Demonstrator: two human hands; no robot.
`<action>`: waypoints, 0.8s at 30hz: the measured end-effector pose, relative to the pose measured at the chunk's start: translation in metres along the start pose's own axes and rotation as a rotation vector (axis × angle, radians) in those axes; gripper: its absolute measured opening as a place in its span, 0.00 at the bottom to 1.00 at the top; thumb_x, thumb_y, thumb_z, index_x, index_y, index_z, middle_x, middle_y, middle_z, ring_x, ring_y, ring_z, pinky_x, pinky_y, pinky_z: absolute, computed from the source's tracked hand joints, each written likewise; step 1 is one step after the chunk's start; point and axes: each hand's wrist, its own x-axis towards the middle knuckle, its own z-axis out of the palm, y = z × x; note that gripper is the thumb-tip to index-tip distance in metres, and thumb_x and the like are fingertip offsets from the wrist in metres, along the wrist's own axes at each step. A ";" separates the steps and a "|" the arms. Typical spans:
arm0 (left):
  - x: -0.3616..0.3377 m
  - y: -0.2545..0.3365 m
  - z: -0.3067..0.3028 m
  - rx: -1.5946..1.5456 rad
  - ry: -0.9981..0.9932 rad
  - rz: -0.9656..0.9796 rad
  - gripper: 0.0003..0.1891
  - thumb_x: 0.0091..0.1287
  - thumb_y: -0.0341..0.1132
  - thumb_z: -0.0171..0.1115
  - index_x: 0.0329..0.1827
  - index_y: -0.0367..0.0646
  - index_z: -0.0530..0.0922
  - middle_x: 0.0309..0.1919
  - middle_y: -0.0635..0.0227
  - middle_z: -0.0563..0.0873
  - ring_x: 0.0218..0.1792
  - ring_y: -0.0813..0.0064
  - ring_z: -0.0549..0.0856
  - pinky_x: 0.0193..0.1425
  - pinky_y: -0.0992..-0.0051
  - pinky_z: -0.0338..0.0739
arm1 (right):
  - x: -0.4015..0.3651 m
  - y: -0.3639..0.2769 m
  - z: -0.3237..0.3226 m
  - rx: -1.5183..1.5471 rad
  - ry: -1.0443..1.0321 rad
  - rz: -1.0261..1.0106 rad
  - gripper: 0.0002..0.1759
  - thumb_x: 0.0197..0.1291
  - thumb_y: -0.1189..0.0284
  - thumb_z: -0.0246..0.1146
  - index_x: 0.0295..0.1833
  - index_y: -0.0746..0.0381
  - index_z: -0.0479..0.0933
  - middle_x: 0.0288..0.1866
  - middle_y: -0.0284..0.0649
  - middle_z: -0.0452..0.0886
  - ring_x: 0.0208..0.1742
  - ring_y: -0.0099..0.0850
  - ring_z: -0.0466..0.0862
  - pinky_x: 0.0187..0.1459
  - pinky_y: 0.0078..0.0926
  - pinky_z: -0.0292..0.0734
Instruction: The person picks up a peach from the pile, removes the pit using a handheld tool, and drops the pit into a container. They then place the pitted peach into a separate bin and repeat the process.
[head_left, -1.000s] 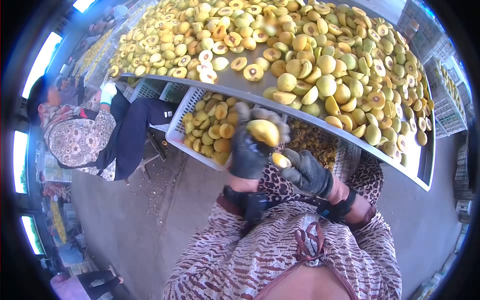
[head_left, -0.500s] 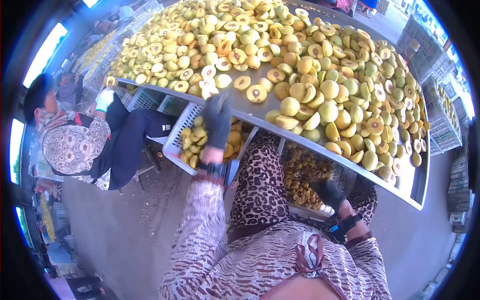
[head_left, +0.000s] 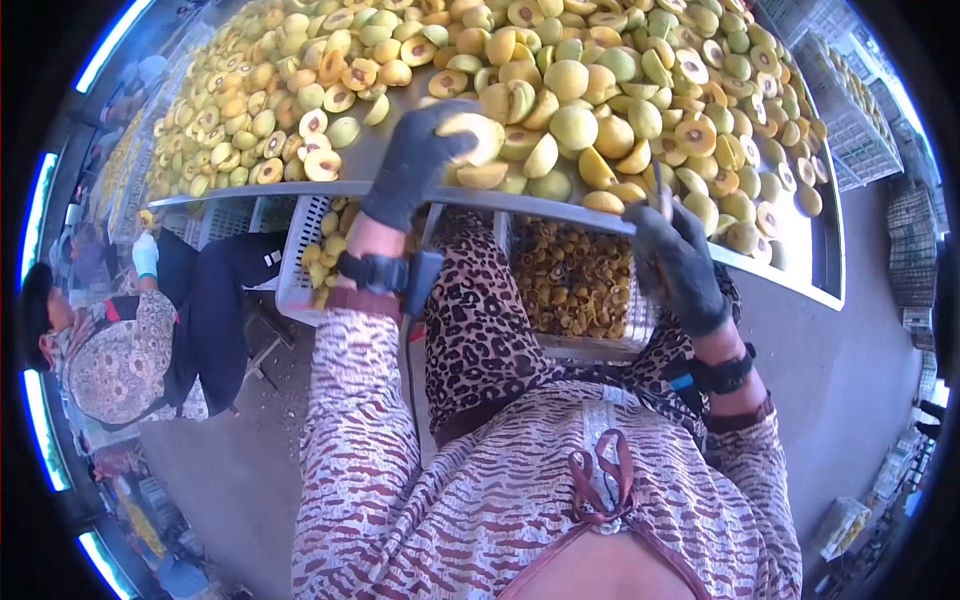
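Note:
My left hand (head_left: 415, 160), in a dark glove, has its fingers wrapped round a yellow fruit half (head_left: 472, 138) above the near part of the metal table (head_left: 400, 100). My right hand (head_left: 680, 262), gloved too, is closed on a thin tool (head_left: 662, 192) that points upward at the table's front edge. Only the tool's narrow upper part shows. Yellow-green fruit halves (head_left: 575, 128) are heaped across the table, many with brown centres facing up.
Below the table are a white crate (head_left: 295, 255) of fruit pieces at the left and a container of brown pits (head_left: 570, 275) between my knees. A co-worker (head_left: 120, 350) sits at the left. Stacked crates (head_left: 850, 130) stand at the right.
My left hand has moved from above the white crate to the fruit and taken hold of a half. My right hand has risen from beside the pits to the table edge.

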 end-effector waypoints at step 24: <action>-0.101 0.063 0.148 -0.904 0.226 0.002 0.26 0.80 0.47 0.44 0.66 0.30 0.72 0.64 0.56 0.77 0.64 0.69 0.77 0.68 0.69 0.72 | -0.022 0.032 0.018 -0.482 -0.137 -0.256 0.09 0.59 0.75 0.62 0.45 0.68 0.77 0.25 0.37 0.77 0.30 0.22 0.75 0.34 0.27 0.73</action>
